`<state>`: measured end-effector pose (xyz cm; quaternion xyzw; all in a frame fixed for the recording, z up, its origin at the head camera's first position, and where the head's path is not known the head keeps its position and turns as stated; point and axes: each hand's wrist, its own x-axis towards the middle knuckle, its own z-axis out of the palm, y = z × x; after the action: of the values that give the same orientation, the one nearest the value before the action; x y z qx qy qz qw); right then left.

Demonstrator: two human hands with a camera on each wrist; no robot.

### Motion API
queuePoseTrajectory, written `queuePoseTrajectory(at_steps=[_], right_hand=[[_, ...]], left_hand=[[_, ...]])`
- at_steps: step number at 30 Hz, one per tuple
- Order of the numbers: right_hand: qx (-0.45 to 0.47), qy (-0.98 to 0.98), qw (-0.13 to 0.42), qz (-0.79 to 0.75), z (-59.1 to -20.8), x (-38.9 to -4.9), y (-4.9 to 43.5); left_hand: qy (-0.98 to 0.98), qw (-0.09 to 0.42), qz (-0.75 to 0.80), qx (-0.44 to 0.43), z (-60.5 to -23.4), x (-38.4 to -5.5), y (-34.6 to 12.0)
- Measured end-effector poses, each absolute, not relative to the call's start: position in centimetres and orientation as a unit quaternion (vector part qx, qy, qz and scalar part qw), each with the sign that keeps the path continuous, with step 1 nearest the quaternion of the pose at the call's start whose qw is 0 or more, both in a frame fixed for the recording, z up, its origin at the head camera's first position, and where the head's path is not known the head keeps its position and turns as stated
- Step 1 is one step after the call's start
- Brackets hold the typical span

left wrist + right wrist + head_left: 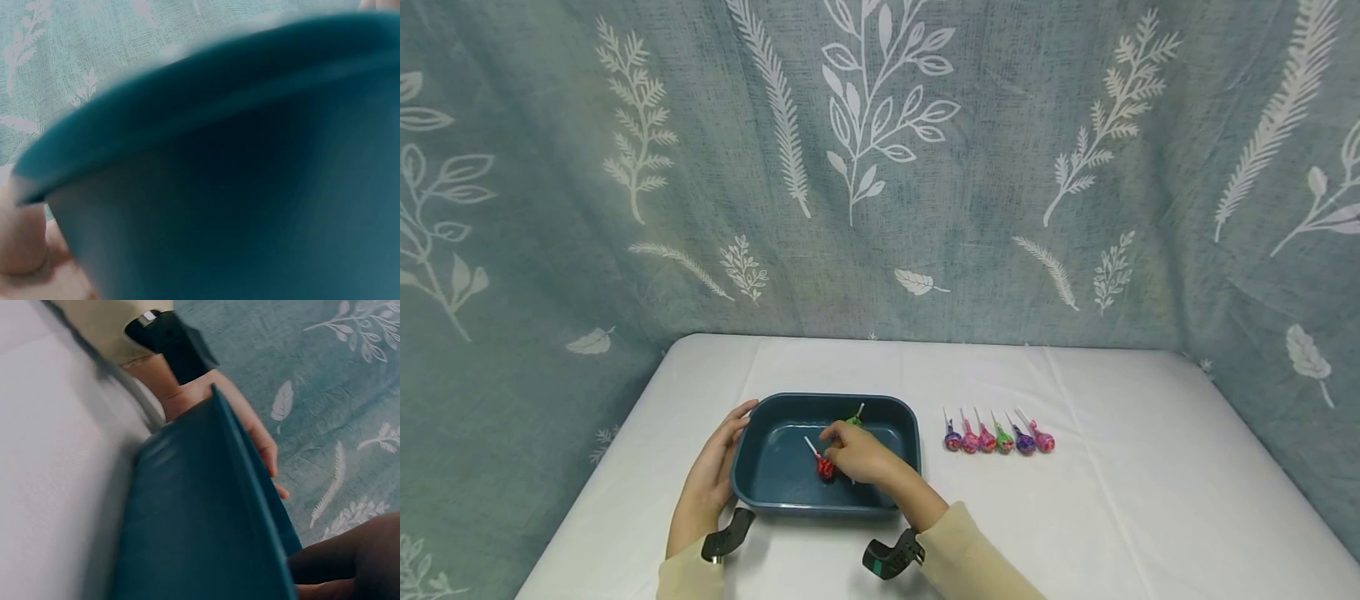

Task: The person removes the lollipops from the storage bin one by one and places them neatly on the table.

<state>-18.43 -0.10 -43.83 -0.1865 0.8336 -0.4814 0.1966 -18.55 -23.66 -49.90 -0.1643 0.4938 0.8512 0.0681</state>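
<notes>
A dark blue tray (pixel 751 505) stands on the white table. My left hand (pixel 709 479) rests along its left outer wall, fingers reaching toward the far corner. In the left wrist view the tray's wall (pixel 206 212) fills most of the picture. Over the tray's middle hovers my right hand (pixel 867 457), index finger and thumb apart and bent, thumb right at a red-wrapped lollipop (pixel 825 469). That lollipop's white stick points up and left. Behind this hand a green lollipop (pixel 854 420) shows partly. In the right wrist view the right fingers (pixel 331 559) reach over the tray's rim.
To the right of the tray, a row of several wrapped lollipops (pixel 1003 442) in purple, pink and green lies on the white tablecloth (pixel 1150 500), sticks pointing away. A patterned green-grey curtain (pixel 985 250) hangs behind the table. Each wrist wears a black camera mount (pixel 891 557).
</notes>
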Motion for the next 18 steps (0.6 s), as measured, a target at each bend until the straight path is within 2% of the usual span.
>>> queuePoseTrajectory(at_steps=[6, 18], right_hand=[[-0.199, 0.875, 0.152, -0.414, -44.0, -18.5, -1.2], [-0.187, 0.889, 0.128, -0.397, -44.4, -18.3, -1.6]], left_hand=[[0.489, 0.070, 0.854, -0.164, -49.9, -18.6, -23.6], [0.489, 0.067, 0.854, -0.167, -49.9, -18.6, -23.7]])
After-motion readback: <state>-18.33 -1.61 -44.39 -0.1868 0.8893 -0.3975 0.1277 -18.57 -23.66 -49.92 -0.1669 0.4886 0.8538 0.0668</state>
